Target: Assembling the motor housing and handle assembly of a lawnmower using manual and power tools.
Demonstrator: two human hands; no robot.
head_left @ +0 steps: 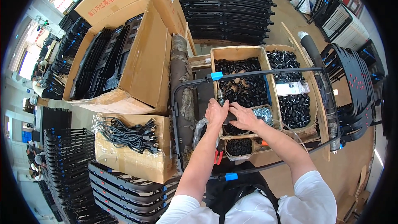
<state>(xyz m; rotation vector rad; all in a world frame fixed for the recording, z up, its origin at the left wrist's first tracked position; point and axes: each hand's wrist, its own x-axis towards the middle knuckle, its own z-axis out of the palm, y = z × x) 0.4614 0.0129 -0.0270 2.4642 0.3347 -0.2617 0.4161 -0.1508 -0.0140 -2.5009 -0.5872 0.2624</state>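
A black rectangular tube frame [174,112] with blue clips [217,76] lies across the work stand and over my arms. Inside it, my left hand [216,111] is closed around a power driver with a silver metal nose [220,94], pointing away from me. Close beside it, my right hand [244,117] has bent fingers over a dark part between the hands; what it grips is hidden. Just beyond my hands is a wooden bin [213,58] of small black parts [244,89]. Bright screws [263,115] lie next to my right hand.
Black-headed bolts [294,110] fill right-hand compartments. A thin clear hose [296,135] runs by my right forearm. Red-handled pliers [218,155] hang near my left forearm. Black power cords [128,135] lie on a carton at left, below a big open carton [145,58]. Frames [228,8] are stacked behind.
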